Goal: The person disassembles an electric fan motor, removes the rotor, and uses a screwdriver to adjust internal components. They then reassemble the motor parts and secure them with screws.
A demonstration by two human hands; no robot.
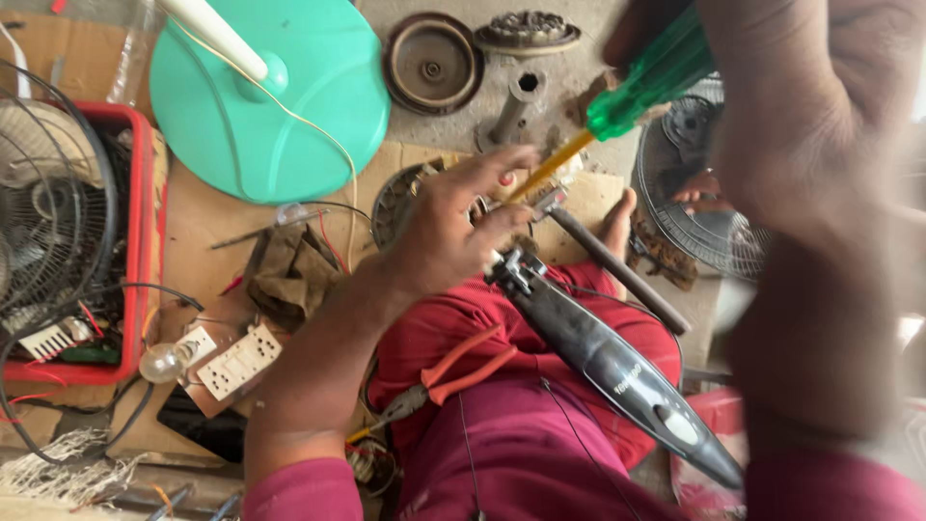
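The right hand (pixel 801 106) is gripping a green-handled screwdriver (pixel 648 82); the left hand (pixel 453 227) is pinching the front end of a black appliance (pixel 608 362) resting on the lap

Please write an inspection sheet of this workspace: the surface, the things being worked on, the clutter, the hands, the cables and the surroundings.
Surface: cardboard sheet on the floor, partly covered.
Job's things: green-handled screwdriver; black handheld appliance lying across the lap.
Clutter: orange pliers, light bulb, white socket board, crumpled rag, round metal parts.
Hands: left hand steadies the appliance's tip; right hand, blurred, grips the screwdriver.
Cables: thin wire crosses the teal fan base; black cables by the red crate.
Surroundings: fan grille at right.
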